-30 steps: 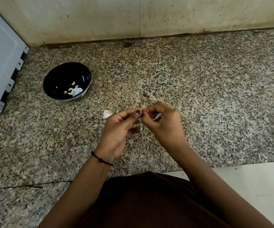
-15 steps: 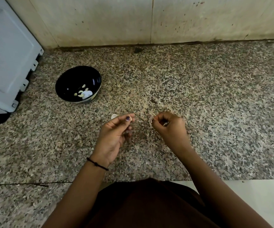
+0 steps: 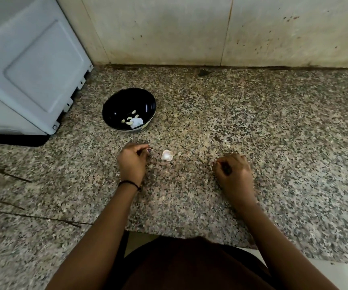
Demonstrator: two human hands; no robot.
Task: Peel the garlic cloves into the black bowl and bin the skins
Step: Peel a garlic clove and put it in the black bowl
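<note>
The black bowl [image 3: 116, 105] stands on the speckled granite counter [image 3: 273, 126], left of centre, with several peeled garlic cloves [image 3: 131, 120] in its bottom. My left hand [image 3: 132, 163] hovers just in front of the bowl with fingers curled and thumb pressed to forefinger, pinching a small garlic clove that is mostly hidden. A pale, curled piece of garlic skin [image 3: 166, 155] lies on the counter just right of that hand. My right hand [image 3: 234, 173] sits farther right, low over the counter, fingers curled, with a thin sliver of skin at its fingertips.
A white appliance [image 3: 33, 70] fills the back left corner, close to the bowl. A tiled wall [image 3: 189, 28] closes off the back. The counter's front edge [image 3: 189, 234] runs just before my body. Dark thin marks [image 3: 14, 176] cross the counter at left.
My hands were joined at the fingertips on one clove and have pulled apart, left toward the bowl, right outward. The skin piece, once left of my left hand, now lies between them.
</note>
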